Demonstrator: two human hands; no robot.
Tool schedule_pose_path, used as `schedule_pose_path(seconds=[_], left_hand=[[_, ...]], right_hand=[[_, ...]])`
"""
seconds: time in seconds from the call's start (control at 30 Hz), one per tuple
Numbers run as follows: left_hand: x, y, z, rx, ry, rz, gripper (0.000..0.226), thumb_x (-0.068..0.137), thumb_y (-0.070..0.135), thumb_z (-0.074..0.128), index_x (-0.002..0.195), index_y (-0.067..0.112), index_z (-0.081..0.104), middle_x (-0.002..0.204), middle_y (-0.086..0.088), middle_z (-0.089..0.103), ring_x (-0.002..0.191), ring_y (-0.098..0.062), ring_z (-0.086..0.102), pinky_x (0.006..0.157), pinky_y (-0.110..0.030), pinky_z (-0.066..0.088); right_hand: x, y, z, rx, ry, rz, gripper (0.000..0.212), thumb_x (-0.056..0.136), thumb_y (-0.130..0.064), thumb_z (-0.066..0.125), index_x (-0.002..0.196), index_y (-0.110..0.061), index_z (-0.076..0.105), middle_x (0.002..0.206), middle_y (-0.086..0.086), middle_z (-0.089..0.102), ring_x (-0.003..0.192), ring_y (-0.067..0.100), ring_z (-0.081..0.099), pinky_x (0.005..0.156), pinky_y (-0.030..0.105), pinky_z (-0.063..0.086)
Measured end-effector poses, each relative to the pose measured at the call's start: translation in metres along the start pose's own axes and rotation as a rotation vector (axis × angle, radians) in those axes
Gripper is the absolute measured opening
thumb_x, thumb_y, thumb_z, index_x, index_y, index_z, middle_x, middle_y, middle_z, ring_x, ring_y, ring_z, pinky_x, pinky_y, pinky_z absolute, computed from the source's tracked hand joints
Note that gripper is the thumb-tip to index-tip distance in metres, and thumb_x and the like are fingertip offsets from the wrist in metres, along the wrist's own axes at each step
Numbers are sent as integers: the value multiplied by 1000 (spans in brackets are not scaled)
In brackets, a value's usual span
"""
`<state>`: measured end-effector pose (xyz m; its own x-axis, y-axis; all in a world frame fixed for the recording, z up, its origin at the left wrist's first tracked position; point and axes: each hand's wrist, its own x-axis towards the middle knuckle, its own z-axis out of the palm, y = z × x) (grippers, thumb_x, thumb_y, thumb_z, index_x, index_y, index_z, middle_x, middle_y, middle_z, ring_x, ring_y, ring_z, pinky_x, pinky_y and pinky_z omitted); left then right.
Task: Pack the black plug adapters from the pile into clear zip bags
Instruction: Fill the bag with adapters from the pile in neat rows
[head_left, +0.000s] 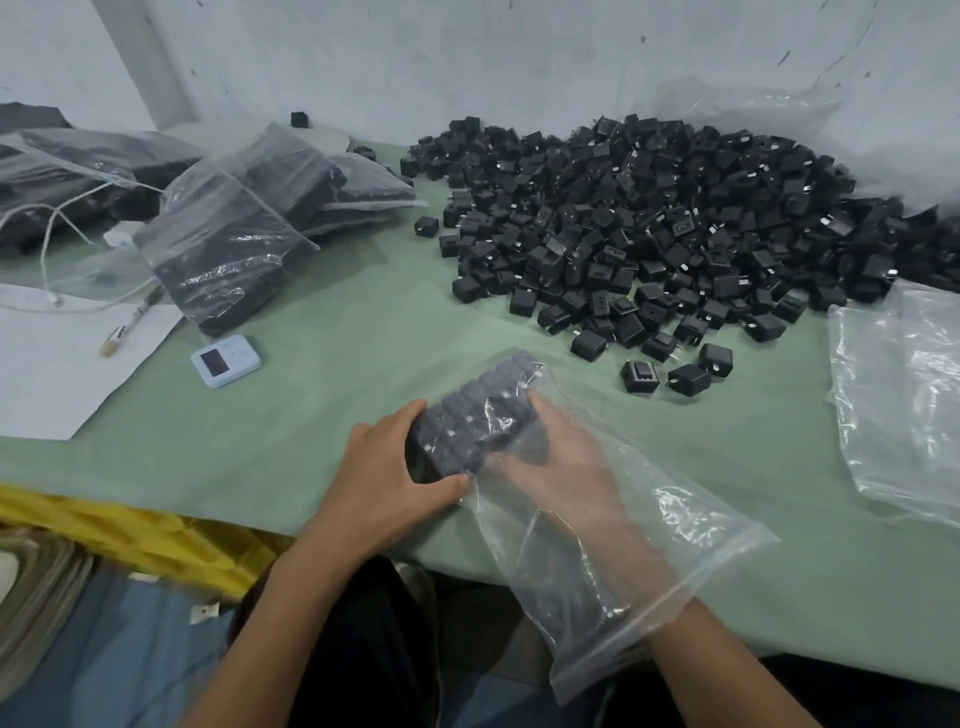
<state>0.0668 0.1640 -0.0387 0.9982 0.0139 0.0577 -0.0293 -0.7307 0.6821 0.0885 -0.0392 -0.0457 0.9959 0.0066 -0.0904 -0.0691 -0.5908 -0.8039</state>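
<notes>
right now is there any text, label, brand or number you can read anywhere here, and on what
None can be read.
Small blue timer: its dark screen shows no digits.
White paper: looks blank.
Pen: its band's marking is too blurred.
Loose adapters in the pile: pale specks, too small.

black plug adapters heaped; one block inside clear zip bag.

We see a pale green desk against a scuffed white wall. Light is soft and even. Below its near edge lies blue floor.
</notes>
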Motion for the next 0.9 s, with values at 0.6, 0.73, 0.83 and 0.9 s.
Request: schedule_pose_path(seconds=[0.6, 0.73, 0.83, 0.9], left_hand=[[-140, 73, 70, -642, -444, -323, 42, 83, 58, 59, 84, 19, 71, 69, 9, 65, 73, -3, 59, 75, -23, 42], [-143, 71, 70, -635, -421, -286, 49, 79, 65, 56, 81, 16, 67, 66, 9, 59, 72, -2, 57, 73, -22, 41], [-145, 71, 71, -601, -403, -252, 31, 88, 56, 59, 75, 29, 68, 67, 14, 63, 75, 5, 60, 75, -18, 42], [-147, 74, 68, -553, -402, -242, 24, 93, 50, 59, 76, 37, 70, 71, 20, 66, 81, 9, 63, 79, -15, 44]], right_hand=[[1, -9, 1, -232, -88, -54, 116, 63, -71, 70, 156, -30, 13, 149, -2, 41, 125, 15, 48, 104, 40, 44], [1, -13, -4, -283, -137, -71, 127, 63, -74, 69, 158, -24, 1, 159, 3, 27, 137, 25, 42, 108, 42, 44], [-2, -16, -4, -324, -156, -64, 138, 59, -78, 73, 157, -27, -9, 165, 2, 11, 140, 29, 38, 103, 40, 45], [-5, -17, 0, -339, -114, -78, 136, 60, -78, 74, 157, -28, -8, 166, 1, 4, 147, 28, 25, 112, 45, 37]])
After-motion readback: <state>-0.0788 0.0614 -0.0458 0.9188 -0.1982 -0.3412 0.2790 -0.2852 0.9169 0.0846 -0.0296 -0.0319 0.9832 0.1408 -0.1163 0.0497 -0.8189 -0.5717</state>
